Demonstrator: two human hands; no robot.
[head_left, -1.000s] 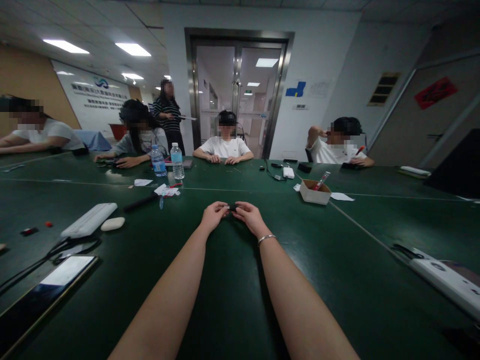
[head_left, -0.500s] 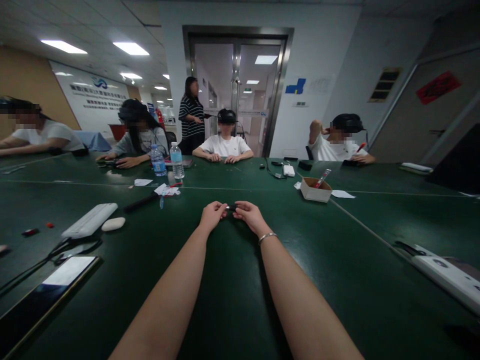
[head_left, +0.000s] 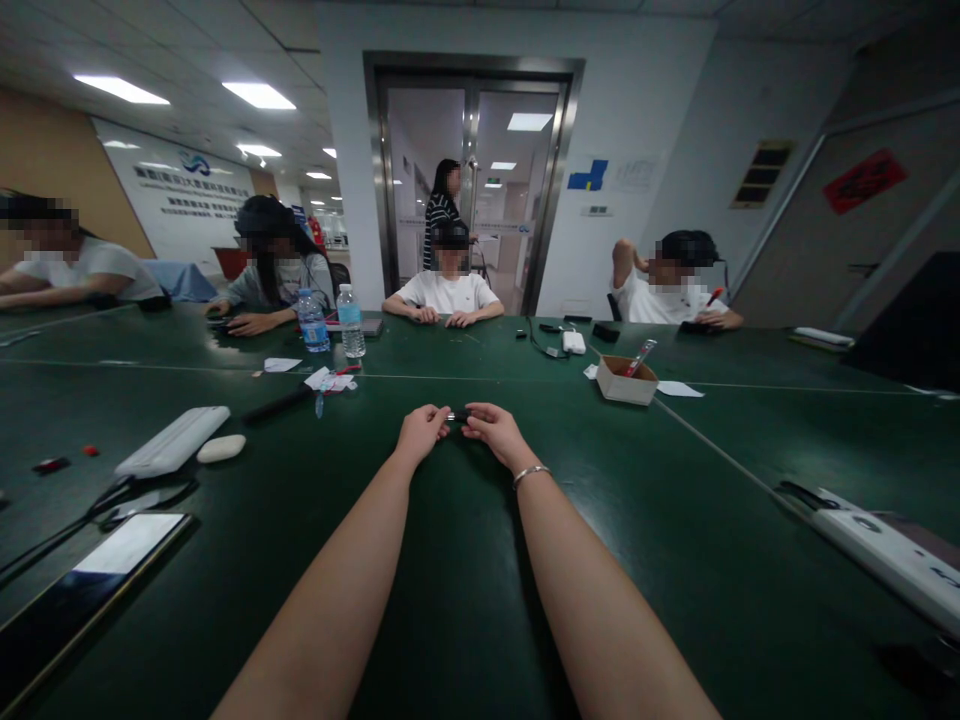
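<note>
From my remote seat I had both bare hands stretched forward over the green table (head_left: 465, 600), about mid-view. Left hand (head_left: 422, 434): thumb and fingertips pinched on the silvery end of a small dark object (head_left: 459, 415). Right hand (head_left: 495, 430): thumb and fingers clamped on its dark end, a silvery bracelet (head_left: 531, 475) round that wrist. The object lay crosswise between the two sets of fingertips; too small for me to identify, and I couldn't tell if it was one piece or two, or whether it touched the tabletop.

Off to the left I logged a phone (head_left: 82, 610), a white slab-shaped device (head_left: 174, 442) and, just beside it, a white oval item (head_left: 222, 449). Farther up, paper scraps (head_left: 330, 381) sat near two upright bottles. Right side: a small open box (head_left: 627, 385) with a red-and-clear item (head_left: 641, 357) leaning in it, plus a white power strip (head_left: 885, 545) near the edge of view. Across the table I had a seated person (head_left: 448, 292) in a white shirt, hands on the tabletop; behind, a person in stripes (head_left: 439, 215) stood before the glass doors.
</note>
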